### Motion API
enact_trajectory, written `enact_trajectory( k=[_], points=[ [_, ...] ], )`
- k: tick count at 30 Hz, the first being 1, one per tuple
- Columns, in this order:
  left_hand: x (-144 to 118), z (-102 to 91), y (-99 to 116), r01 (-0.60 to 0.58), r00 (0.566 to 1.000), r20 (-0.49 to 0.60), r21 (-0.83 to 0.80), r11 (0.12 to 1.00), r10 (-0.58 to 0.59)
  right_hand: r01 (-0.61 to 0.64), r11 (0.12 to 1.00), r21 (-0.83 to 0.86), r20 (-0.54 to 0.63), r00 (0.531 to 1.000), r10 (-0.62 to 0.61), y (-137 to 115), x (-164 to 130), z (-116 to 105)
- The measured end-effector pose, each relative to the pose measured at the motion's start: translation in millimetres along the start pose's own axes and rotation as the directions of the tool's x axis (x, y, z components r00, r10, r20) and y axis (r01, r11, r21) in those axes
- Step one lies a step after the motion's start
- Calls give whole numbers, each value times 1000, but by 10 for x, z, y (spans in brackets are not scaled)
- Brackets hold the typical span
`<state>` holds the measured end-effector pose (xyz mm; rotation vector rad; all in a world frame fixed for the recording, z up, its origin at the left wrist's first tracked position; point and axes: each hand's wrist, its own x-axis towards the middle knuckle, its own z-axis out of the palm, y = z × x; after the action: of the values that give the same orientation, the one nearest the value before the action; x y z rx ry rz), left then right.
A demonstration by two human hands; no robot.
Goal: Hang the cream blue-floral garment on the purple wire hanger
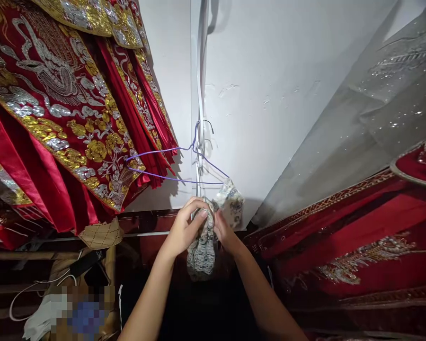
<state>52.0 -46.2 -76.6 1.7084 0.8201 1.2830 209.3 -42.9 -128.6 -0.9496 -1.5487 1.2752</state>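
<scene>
Head: cloth (200, 258) (open wall (266, 57) beyond)

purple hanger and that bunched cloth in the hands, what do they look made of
Purple hanger: probably plastic-coated wire, smooth-looking, from its thin, evenly coloured bends. Bunched cloth: soft, mostly matte patterned fabric, from its crinkled folds; the fibre can't be told.

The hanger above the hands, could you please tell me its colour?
The hanger is purple; it shows best in the head view.

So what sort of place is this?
Probably a formal-wear or costume shop or storeroom: an embroidered red garment at left, glittery pale fabric at right, and a purple hanger straight ahead.
</scene>
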Motion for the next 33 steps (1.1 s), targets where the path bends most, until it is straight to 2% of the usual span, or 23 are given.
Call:
enact_trajectory(
  k=[2,3,4,6,7,8,10,11,12,13,14,15,17,19,20,22,23,25,27,29,31,33],
  points=[
    [2,-3,-6,-52,997,-57,123,991,60,-47,995,89,174,984,31,-124,1,42],
    [-12,-34,-40,-49,996,-70,154,987,60,-59,996,67,252,967,40,-190,1,40],
    [-41,-80,-87,-18,998,-52,165,986,27,-42,999,-3,320,946,41,-257,8,20],
    [-146,-201,-198,114,990,66,174,978,-128,63,979,-193,389,921,17,-379,64,-81],
    [-221,-264,-253,192,963,154,192,963,-223,128,952,-278,373,928,-16,-431,120,-156],
    [-307,-321,-303,260,916,251,225,939,-314,179,923,-340,318,946,-66,-475,198,-242],
    [-483,-410,-383,325,801,415,305,895,-432,217,895,-390,110,976,-188,-541,407,-418],
    [-561,-440,-409,322,771,453,330,887,-448,219,897,-383,-12,970,-242,-564,526,-491],
    [-621,-462,-426,307,777,450,339,889,-440,220,905,-363,-105,956,-275,-584,643,-546],
    [-659,-479,-434,289,817,402,336,896,-414,224,914,-338,-149,946,-287,-602,749,-575],
    [-672,-491,-435,274,872,313,324,906,-376,227,920,-319,-138,950,-282,-621,836,-578],
    [-659,-500,-429,263,923,199,300,917,-330,232,923,-306,-88,959,-270,-644,899,-556],
    [-568,-509,-407,244,968,-4,249,937,-250,244,925,-290,53,970,-239,-703,946,-460],
    [-431,-505,-389,196,979,-100,227,954,-178,252,929,-270,185,961,-207,-774,917,-349],
    [-364,-499,-385,167,984,-99,222,961,-148,247,935,-256,232,954,-189,-806,893,-307],
    [-263,-487,-396,148,989,-13,208,967,-149,231,943,-238,272,948,-163,-837,865,-275],
    [-234,-490,-411,167,983,43,198,966,-178,234,942,-240,256,951,-171,-828,874,-284],
    [-217,-533,-460,229,959,122,196,954,-255,262,929,-260,150,962,-229,-748,947,-339],
    [-237,-637,-529,269,944,125,238,933,-305,280,919,-278,-18,955,-296,-590,1075,-413],
    [-282,-788,-614,278,943,88,323,905,-321,250,921,-299,-153,940,-305,-385,1212,-476],
    [-347,-952,-701,298,939,39,404,865,-342,182,918,-353,-179,950,-257,-178,1306,-524],
    [-424,-1099,-775,351,921,1,435,829,-390,118,897,-426,-147,969,-198,-9,1324,-573]
  ],
)
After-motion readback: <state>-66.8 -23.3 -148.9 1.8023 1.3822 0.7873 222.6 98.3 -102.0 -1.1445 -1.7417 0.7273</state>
